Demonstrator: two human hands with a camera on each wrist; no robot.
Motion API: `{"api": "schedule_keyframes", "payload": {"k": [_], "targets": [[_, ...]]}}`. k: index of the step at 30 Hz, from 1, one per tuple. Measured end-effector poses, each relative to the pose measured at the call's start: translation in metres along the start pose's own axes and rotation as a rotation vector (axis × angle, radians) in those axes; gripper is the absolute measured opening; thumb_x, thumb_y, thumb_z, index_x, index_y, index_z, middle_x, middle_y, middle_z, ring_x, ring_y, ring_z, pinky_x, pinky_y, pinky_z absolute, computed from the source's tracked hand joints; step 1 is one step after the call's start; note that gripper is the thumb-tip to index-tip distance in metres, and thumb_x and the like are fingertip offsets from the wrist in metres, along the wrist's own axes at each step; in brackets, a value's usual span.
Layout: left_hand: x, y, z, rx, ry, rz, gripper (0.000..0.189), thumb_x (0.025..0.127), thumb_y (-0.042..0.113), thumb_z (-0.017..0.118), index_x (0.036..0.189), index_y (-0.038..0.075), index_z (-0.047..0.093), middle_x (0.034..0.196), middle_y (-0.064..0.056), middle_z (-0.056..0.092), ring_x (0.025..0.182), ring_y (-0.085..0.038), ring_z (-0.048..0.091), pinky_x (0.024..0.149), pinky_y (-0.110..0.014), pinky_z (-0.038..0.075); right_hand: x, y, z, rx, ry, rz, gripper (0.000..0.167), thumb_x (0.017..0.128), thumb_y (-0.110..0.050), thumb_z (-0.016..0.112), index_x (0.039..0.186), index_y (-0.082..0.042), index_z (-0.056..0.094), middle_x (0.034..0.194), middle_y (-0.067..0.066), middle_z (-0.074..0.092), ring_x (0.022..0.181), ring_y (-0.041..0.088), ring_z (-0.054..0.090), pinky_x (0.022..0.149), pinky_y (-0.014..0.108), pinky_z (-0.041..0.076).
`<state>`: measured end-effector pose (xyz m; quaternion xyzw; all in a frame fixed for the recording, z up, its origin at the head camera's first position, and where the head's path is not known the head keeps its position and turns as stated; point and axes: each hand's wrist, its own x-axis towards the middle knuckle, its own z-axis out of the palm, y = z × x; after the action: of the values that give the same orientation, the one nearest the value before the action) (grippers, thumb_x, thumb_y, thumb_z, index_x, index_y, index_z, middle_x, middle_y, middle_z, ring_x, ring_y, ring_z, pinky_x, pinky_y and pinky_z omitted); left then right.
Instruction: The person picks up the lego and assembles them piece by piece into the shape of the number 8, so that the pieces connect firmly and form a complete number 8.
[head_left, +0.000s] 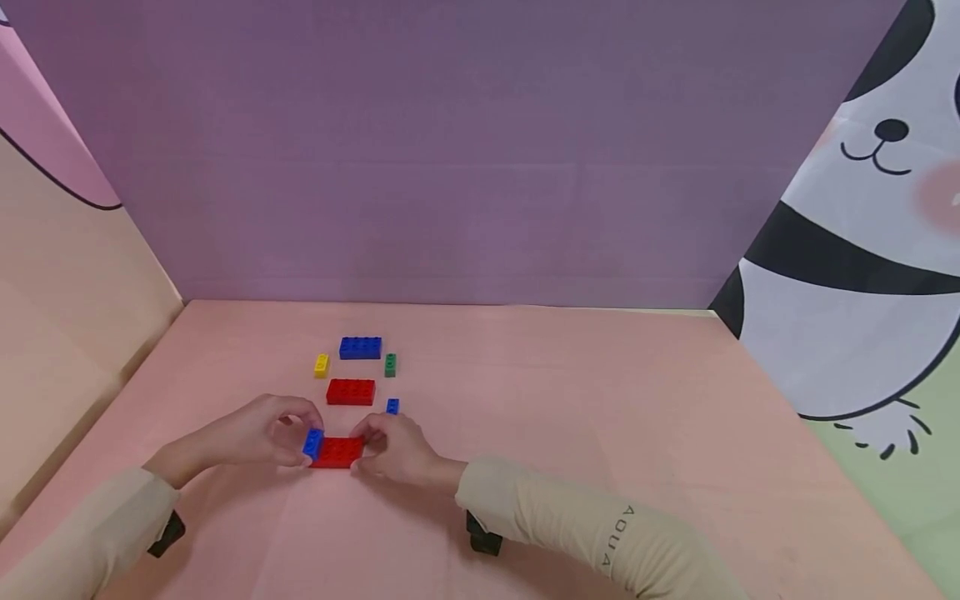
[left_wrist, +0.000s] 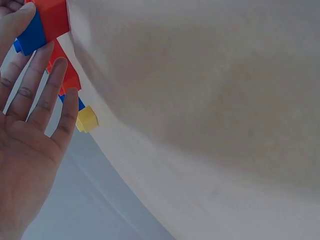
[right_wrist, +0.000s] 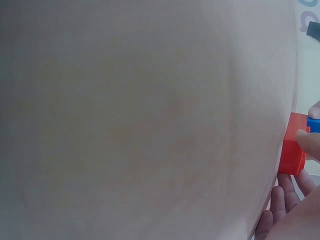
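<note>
In the head view a red brick (head_left: 341,452) lies near the front of the table, with a small blue brick (head_left: 313,443) at its left end. My left hand (head_left: 251,431) pinches the small blue brick between thumb and fingers. On the other side, my right hand (head_left: 401,450) holds the red brick's right end. The left wrist view has the blue brick (left_wrist: 32,34) against the red brick (left_wrist: 55,20), its studs facing away from the table. Whether the two are fully joined I cannot tell. A thumb lies on the red brick (right_wrist: 291,156) in the right wrist view.
Beyond the hands lie another red brick (head_left: 350,392), a large blue brick (head_left: 360,348), a small yellow brick (head_left: 322,366) and a small green brick (head_left: 391,365). A second small blue brick (head_left: 393,406) is just behind the right hand. A purple wall (head_left: 450,167) stands behind the pink tabletop (head_left: 600,400).
</note>
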<state>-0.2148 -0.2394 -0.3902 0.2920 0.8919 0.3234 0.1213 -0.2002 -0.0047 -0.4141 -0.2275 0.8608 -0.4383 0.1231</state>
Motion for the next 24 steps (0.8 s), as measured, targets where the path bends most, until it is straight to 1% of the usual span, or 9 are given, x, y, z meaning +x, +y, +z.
{"api": "schedule_keyframes", "payload": {"k": [3, 8, 13, 19, 24], "targets": [[0.0002, -0.0004, 0.0001, 0.002, -0.003, 0.001, 0.036, 0.071, 0.028, 0.078, 0.1, 0.014, 0.062, 0.096, 0.007, 0.063, 0.099, -0.022, 0.054, 0.087, -0.057, 0.042, -0.0003, -0.0002, -0.0001, 0.009, -0.004, 0.006, 0.032, 0.075, -0.012, 0.074, 0.103, -0.016, 0.06, 0.098, -0.005, 0.061, 0.089, 0.006, 0.054, 0.076, 0.013, 0.047], [0.0013, -0.0005, 0.0001, 0.007, -0.002, -0.005, 0.036, 0.07, 0.029, 0.078, 0.099, 0.015, 0.062, 0.095, 0.01, 0.063, 0.099, -0.02, 0.054, 0.088, -0.055, 0.042, -0.0002, -0.0007, -0.0014, 0.025, -0.012, 0.014, 0.032, 0.075, -0.013, 0.074, 0.104, -0.016, 0.06, 0.098, -0.005, 0.06, 0.089, 0.007, 0.054, 0.076, 0.013, 0.047], [0.0009, 0.0002, -0.0016, 0.014, -0.005, 0.001, 0.036, 0.07, 0.029, 0.078, 0.1, 0.015, 0.062, 0.096, 0.008, 0.063, 0.099, -0.021, 0.054, 0.087, -0.055, 0.043, -0.0001, -0.0008, -0.0029, 0.027, -0.018, 0.004, 0.032, 0.075, -0.012, 0.074, 0.104, -0.015, 0.06, 0.099, -0.004, 0.061, 0.089, 0.008, 0.055, 0.076, 0.013, 0.047], [0.0018, -0.0011, -0.0005, 0.013, -0.005, -0.007, 0.036, 0.07, 0.03, 0.078, 0.099, 0.017, 0.062, 0.094, 0.01, 0.063, 0.099, -0.019, 0.054, 0.087, -0.053, 0.043, -0.002, -0.0011, -0.004, -0.003, -0.022, -0.017, 0.037, 0.074, -0.01, 0.074, 0.108, -0.015, 0.059, 0.101, -0.005, 0.061, 0.089, 0.005, 0.055, 0.077, 0.013, 0.047], [0.0011, -0.0016, -0.0009, 0.015, -0.008, 0.008, 0.035, 0.07, 0.028, 0.078, 0.098, 0.015, 0.062, 0.094, 0.009, 0.063, 0.098, -0.021, 0.054, 0.087, -0.054, 0.044, -0.0049, -0.0037, -0.006, -0.04, -0.02, -0.024, 0.04, 0.074, -0.008, 0.074, 0.11, -0.015, 0.057, 0.103, -0.005, 0.061, 0.088, 0.003, 0.054, 0.077, 0.013, 0.047]]}}
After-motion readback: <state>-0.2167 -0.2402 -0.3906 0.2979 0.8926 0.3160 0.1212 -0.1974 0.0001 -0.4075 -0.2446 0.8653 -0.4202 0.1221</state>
